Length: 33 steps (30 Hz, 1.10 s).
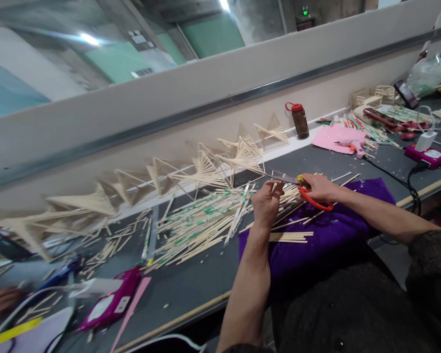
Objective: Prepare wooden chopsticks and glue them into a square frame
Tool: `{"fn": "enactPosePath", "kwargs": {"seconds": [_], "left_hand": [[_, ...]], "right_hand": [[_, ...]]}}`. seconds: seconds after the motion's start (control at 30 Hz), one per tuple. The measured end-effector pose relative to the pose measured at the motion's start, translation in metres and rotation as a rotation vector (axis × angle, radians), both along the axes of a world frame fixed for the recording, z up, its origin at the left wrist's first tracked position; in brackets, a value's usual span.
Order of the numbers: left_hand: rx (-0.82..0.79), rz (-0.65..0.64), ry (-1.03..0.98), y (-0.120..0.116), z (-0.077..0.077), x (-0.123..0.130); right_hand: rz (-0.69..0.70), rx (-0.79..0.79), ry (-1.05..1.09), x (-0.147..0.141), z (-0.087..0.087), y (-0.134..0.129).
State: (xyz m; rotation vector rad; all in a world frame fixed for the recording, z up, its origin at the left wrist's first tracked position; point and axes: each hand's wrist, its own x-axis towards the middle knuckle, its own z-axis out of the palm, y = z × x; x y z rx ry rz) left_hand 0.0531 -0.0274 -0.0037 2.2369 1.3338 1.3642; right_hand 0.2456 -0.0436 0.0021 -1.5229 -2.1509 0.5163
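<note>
My right hand [318, 189] is wrapped round the red handles of a pair of scissors [316, 200], whose blades point left over my left hand. My left hand [267, 198] is closed in a pinch on a thin wooden stick [274, 187], just below the blades. Under both hands lies a purple cloth [316, 252], with loose sticks on it. A short row of sticks [290, 237] rests on the cloth near my left wrist. To the left is a big pile of sticks [202, 223], some in clear and green wrappers.
Fan-shaped stick models [206, 171] line the wall. A brown bottle [300, 121] with a red cap stands behind. A pink glue gun [356, 146] lies right on pink paper [329, 137]. Magenta power strips [112, 301] trail cables. Another person's hand [2, 301] is far left.
</note>
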Motion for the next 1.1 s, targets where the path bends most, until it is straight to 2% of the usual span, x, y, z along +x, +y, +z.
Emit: {"fn": "enactPosePath", "kwargs": {"seconds": [0.23, 0.5, 0.77, 1.1], "left_hand": [[0.051, -0.021, 0.049, 0.002, -0.002, -0.002], [-0.005, -0.057, 0.077, -0.002, 0.004, -0.002], [-0.009, -0.083, 0.065, 0.0, 0.0, -0.002], [-0.057, -0.032, 0.072, 0.001, 0.001, -0.001]], "right_hand": [[0.014, -0.037, -0.034, 0.003, -0.002, 0.002], [0.033, -0.026, -0.055, 0.007, -0.007, 0.005], [0.087, -0.061, 0.021, 0.005, -0.002, 0.002], [0.017, -0.062, 0.009, 0.001, 0.003, -0.003]]}}
